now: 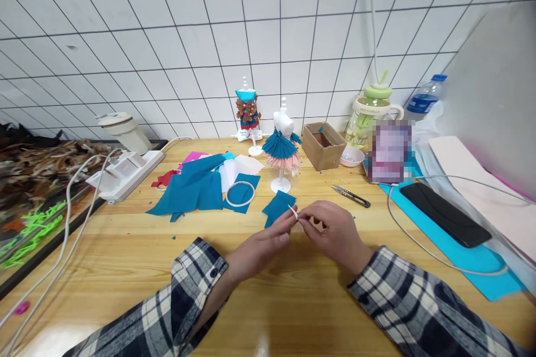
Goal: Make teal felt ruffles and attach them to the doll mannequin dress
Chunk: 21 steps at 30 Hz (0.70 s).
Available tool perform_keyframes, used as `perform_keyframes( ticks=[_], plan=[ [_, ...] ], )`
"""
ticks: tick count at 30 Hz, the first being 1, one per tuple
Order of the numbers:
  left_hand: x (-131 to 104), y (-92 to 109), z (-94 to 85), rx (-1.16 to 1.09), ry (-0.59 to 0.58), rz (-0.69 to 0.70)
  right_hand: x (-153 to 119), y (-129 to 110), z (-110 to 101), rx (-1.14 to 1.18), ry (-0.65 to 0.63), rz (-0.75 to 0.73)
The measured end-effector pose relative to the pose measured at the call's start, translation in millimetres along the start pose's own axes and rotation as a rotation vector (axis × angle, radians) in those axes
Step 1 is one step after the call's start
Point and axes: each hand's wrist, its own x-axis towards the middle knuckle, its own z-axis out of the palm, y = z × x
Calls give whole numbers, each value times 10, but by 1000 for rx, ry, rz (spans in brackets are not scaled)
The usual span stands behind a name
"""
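Curving slightly, a slim white strip (293, 212) is pinched by right fingers (310, 211); grip of left fingers (283, 226) unclear.

Blk/wht plaid sleeves (419, 301), dk cuff btn (214, 273).

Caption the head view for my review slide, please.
Right hand holding a thin white strip against the left hand, with a small dress form in teal and peach behind.

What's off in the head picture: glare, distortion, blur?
Head view: wall tiles skew toward the sides; pale glare whitens the wooden table at lower left; a pixelated block sits beside the green-lidded cup; left hand and right hand look fairly sharp.
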Motion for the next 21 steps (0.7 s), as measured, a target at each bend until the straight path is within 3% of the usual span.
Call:
perform_keyframes(
  ticks=[4,7,10,15,21],
  plan=[
    [33,-10,-70,466,144,6,54,69,28,420,-52,423],
    [56,34,-72,674,243,47,80,140,10,510,35,556],
    [49,65,-31,800,240,65,71,141,-7,262,110,457],
    [48,47,20,889,276,104,5,-1,66,32,37,126],
    [51,28,-36,978,345,203,-51,-101,125,66,-24,101]
  ],
)
